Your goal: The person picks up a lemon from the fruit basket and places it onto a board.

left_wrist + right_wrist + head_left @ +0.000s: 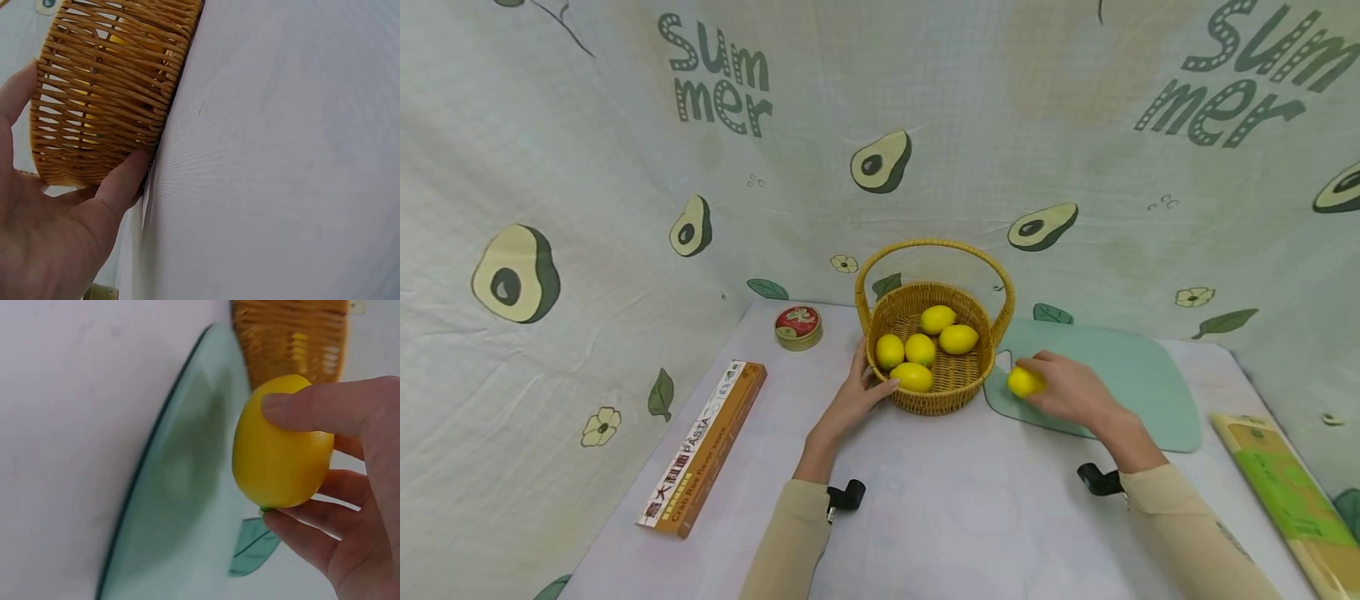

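Right hand (1070, 390): pinches a lemon (1024, 382) above the green board (1138, 379).
Left hand (852, 402): apart from the right, grips the wicker basket (936, 403) by its left side.
Basket: near the surface (962, 517)'s back edge, five lemons (958, 339) inside.
Board: toward the back right corner.

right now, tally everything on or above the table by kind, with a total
Basket: 1
Lemons: 6 (5 inside, 1 in the right hand)
Board: 1
Tin: 1
Pasta box: 1
Green-and-yellow pack: 1
Total: 11
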Available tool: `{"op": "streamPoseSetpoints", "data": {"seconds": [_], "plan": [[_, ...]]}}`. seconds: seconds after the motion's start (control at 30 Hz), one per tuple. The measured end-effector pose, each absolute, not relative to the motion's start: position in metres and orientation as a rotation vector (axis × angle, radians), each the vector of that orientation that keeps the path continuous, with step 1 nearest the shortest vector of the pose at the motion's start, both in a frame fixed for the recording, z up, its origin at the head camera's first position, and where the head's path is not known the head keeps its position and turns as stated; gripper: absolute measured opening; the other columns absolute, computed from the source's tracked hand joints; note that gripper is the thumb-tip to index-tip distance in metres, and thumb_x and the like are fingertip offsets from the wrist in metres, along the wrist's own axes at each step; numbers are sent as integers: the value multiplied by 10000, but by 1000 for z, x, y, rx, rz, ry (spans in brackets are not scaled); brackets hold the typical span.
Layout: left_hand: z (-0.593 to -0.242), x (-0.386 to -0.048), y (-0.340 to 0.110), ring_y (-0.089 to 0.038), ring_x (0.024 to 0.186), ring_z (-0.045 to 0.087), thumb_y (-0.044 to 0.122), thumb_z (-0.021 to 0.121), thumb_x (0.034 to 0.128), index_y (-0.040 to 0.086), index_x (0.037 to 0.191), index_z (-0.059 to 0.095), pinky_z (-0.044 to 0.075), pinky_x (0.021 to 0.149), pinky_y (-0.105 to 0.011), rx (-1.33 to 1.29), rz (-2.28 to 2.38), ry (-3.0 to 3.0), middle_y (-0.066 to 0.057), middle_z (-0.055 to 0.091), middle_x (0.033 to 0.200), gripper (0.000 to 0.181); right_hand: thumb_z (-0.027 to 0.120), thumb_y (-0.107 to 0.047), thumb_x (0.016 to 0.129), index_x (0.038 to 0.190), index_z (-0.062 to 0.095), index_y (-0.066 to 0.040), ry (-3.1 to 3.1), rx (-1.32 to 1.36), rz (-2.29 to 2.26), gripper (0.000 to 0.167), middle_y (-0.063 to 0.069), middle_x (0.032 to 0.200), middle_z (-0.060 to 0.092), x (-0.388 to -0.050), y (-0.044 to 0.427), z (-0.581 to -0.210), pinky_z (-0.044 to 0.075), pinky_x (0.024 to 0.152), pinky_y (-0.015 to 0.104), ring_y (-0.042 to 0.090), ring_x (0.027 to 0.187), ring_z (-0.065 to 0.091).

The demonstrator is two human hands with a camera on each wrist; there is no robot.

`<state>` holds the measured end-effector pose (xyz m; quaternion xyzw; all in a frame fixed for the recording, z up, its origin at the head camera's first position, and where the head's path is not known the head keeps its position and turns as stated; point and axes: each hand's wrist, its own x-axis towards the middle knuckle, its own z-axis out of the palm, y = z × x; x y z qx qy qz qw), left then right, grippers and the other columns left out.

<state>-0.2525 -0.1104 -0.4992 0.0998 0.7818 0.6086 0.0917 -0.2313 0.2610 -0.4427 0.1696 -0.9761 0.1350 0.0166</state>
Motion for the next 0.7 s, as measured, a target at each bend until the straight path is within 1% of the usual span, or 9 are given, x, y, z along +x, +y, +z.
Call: {"op": "streamPoseSetpoints", "data": {"seconds": [0.17, 0.27, 0.37, 0.53, 0.7], "plan": [[-500, -253, -110, -369, 1512, 252, 551, 710, 864, 471, 1560, -74, 360, 1166, -522, 295, 1806, 2330, 55, 16, 1689, 1052, 674, -133, 844, 1361, 599, -60, -3042, 454, 416, 528, 205, 1289, 615, -242, 275, -457, 498, 919, 587, 375, 1087, 611], [-500, -253, -111, -363, 1513, 250, 536, 710, 871, 483, 1554, -74, 352, 1172, -518, 295, 1810, 2327, 70, 14, 1687, 1041, 669, -131, 853, 1379, 574, -37, -3041, 419, 435, 543, 236, 1304, 594, -250, 280, -460, 481, 940, 615, 399, 1096, 598], [-500, -253, -111, -362, 1513, 251, 529, 708, 876, 502, 1544, -73, 344, 1178, -521, 297, 1818, 2326, 80, 13, 1685, 1028, 661, -127, 861, 1397, 550, -23, -3042, 396, 480, 557, 262, 1323, 572, -260, 284, -462, 457, 971, 640, 425, 1120, 576], [-501, -255, -112, -361, 1512, 254, 555, 711, 861, 495, 1549, -68, 330, 1186, -521, 303, 1825, 2323, 86, 14, 1684, 1041, 645, -109, 880, 1415, 523, -4, -3042, 356, 564, 558, 295, 1386, 526, -277, 291, -463, 375, 1058, 671, 481, 1238, 500], [-503, -256, -111, -365, 1510, 257, 551, 713, 862, 499, 1547, -64, 327, 1189, -519, 306, 1821, 2324, 83, 16, 1685, 1038, 635, -105, 889, 1426, 501, 9, -3029, 340, 600, 566, 308, 1401, 507, -289, 295, -466, 352, 1075, 673, 496, 1266, 469]]}}
